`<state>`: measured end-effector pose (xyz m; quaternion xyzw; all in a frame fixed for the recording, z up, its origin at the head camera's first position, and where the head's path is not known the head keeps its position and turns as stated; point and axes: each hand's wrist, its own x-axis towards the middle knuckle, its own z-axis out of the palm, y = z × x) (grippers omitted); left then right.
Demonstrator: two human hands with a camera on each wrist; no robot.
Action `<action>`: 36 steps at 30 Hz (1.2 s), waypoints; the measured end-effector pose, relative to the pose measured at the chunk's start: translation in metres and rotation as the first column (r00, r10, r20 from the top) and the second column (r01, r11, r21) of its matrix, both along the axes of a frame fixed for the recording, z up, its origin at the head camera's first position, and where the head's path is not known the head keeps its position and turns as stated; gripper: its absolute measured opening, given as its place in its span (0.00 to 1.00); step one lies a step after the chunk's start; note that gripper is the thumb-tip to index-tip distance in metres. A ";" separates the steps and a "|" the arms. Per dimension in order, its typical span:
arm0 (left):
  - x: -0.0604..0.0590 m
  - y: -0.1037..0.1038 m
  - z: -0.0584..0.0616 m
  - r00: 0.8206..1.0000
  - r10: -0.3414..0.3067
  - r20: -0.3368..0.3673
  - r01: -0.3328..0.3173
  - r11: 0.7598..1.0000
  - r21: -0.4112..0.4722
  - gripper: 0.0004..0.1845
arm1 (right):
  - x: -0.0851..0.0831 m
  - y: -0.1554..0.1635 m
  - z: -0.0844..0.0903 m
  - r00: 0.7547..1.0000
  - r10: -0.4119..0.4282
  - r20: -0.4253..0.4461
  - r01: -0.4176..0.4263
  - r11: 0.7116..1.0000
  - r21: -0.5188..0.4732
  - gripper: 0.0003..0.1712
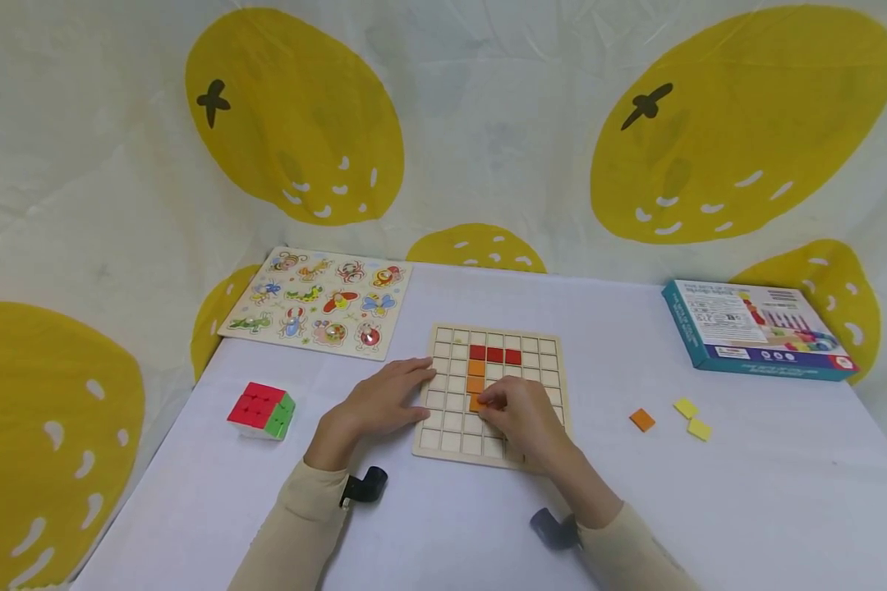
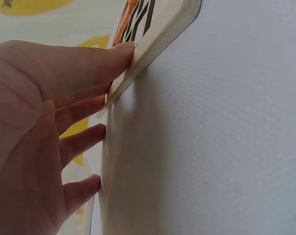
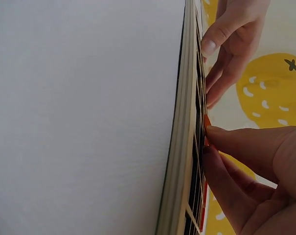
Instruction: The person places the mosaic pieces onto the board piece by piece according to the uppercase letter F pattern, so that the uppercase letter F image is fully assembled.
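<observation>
A wooden grid board (image 1: 451, 441) lies in the middle of the table. It bears a row of three red tiles (image 1: 495, 355), with orange tiles (image 1: 476, 376) in a column below them. My right hand (image 1: 521, 414) is over the board, its fingertips pinching an orange tile (image 1: 476, 402) down at a cell just under that column. The right wrist view shows those fingertips (image 3: 211, 134) meeting on a thin orange tile (image 3: 206, 121) at the board's surface (image 3: 184, 147). My left hand (image 1: 384, 402) lies flat, its straight fingers (image 2: 89, 58) touching the board's left edge (image 2: 152, 49).
Loose tiles lie to the right of the board: one orange (image 1: 642, 419) and two yellow (image 1: 686, 407). A teal box (image 1: 757, 328) sits at the far right, an insect peg puzzle (image 1: 318, 302) at the back left, and a colour cube (image 1: 262, 410) on the left.
</observation>
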<state>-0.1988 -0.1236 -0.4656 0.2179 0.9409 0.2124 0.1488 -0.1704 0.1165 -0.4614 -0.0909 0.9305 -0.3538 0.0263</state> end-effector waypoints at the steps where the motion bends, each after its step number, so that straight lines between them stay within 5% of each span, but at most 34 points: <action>1: 0.000 0.000 0.000 1.000 -0.002 -0.002 0.002 1.000 0.001 0.35 | 0.000 0.000 0.000 1.000 0.003 -0.005 -0.003 1.000 0.005 0.07; 36: -0.001 0.000 0.001 1.000 -0.001 0.006 0.001 1.000 0.006 0.35 | -0.003 -0.008 0.001 1.000 -0.005 -0.011 0.006 0.998 0.069 0.09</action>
